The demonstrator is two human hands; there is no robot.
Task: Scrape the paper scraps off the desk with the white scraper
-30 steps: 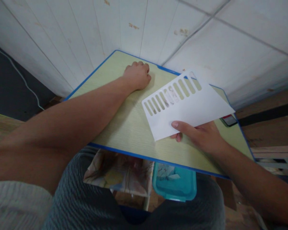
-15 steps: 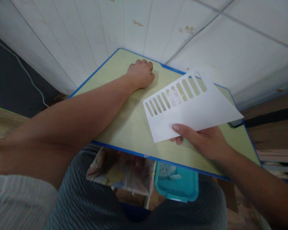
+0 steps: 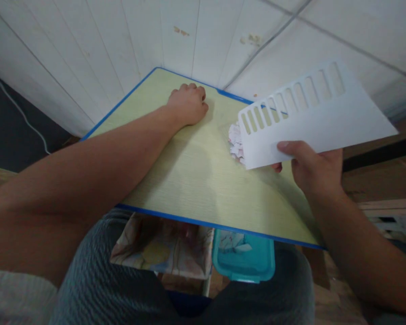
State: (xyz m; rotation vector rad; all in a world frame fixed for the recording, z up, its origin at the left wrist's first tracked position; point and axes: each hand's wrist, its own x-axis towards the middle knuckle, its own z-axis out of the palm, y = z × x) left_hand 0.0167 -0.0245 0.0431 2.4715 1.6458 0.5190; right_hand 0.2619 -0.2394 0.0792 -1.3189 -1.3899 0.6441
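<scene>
My right hand [image 3: 320, 169] pinches a white card [image 3: 311, 128] by its lower edge, thumb on top. A row of long rounded slots runs along the card's far edge, and its right end tapers to a point. The card is held up over the right part of the table and partly hides a small pile of torn paper scraps [image 3: 236, 142]. On the light yellow-green tabletop [image 3: 176, 176] near the wall rests my left hand [image 3: 188, 104], its fingers curled into a fist. Whether anything is inside the fist is hidden.
Blue edging [image 3: 169, 217] rims the tabletop, which stands against a white panelled wall [image 3: 138, 31]. A teal container [image 3: 243, 268] with paper pieces sits below the front edge, beside a patterned cloth [image 3: 159, 253]. A grey cable [image 3: 274, 38] runs down the wall.
My right hand has lifted the card up and to the right, uncovering part of the scrap pile. My left hand stays in its place on the table; the view has shifted slightly.
</scene>
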